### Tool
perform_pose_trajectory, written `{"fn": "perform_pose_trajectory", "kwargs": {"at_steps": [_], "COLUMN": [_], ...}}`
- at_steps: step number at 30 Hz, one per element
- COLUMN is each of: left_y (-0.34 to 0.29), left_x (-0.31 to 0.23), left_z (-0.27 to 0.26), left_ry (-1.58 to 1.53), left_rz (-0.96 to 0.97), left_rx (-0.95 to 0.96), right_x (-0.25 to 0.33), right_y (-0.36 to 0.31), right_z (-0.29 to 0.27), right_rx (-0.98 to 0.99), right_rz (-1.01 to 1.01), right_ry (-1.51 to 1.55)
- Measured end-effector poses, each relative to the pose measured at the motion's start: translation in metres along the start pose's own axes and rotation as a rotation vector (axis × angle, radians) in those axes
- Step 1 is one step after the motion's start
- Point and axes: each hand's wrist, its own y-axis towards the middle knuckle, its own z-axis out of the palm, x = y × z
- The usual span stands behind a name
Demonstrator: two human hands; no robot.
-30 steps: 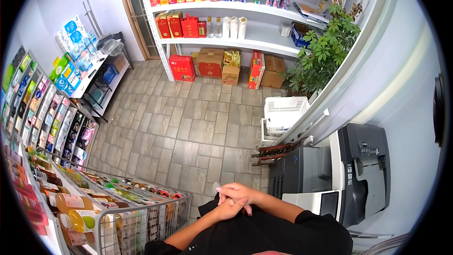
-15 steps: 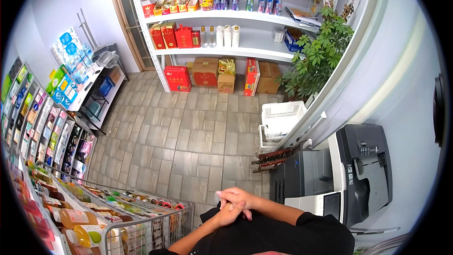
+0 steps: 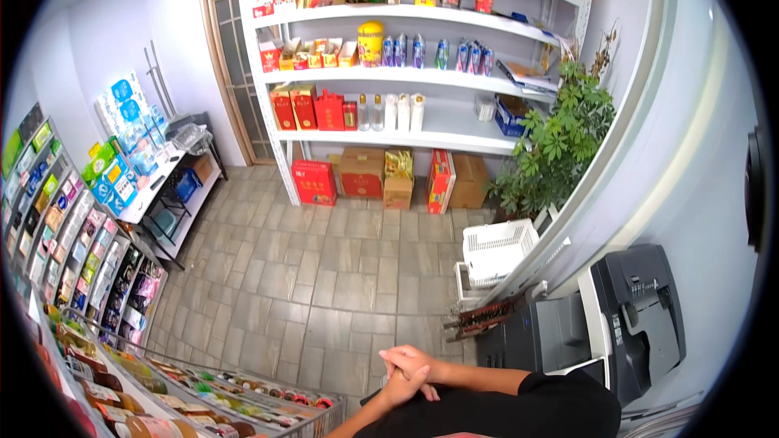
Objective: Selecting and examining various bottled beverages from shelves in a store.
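Observation:
In front of my body, low in the view, my two hands are clasped together. My left hand (image 3: 400,390) comes in from the lower left and closes round my right, its thumb lying across the top. My right hand (image 3: 419,361) reaches in from the right and folds over the left, fingertips pointing left. Some fingers are tucked between the palms and hidden. No object shows in either hand. Nearest to them are my black shirt (image 3: 495,414) and the tiled floor (image 3: 349,300) beyond.
Wire-fronted racks of bottles (image 3: 235,393) stand at the lower left, beside a goods rack (image 3: 81,235). White shelving (image 3: 454,136) spans the back, with cartons (image 3: 361,172) beneath. At right are a leafy plant (image 3: 560,138), a white basket (image 3: 499,251) and a dark grey copier (image 3: 645,324).
The view has tilted upward, so the shelves, floor and copier sit lower in the picture and more upper shelving shows. My hands stay clasped.

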Motion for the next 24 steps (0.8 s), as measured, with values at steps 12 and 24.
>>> {"fn": "perform_pose_trajectory", "kwargs": {"at_steps": [12,24], "left_y": [0.020,0.024], "left_x": [-0.037,-0.058], "left_z": [-0.049,-0.029], "left_ry": [0.299,0.300], "left_rz": [0.014,0.181], "left_rx": [0.073,0.041], "right_x": [0.044,0.034], "right_y": [0.036,0.052], "right_z": [-0.002,-0.028], "right_rx": [0.207,0.474], "right_rz": [-0.133,0.028], "right_ry": [-0.099,-0.034]}}
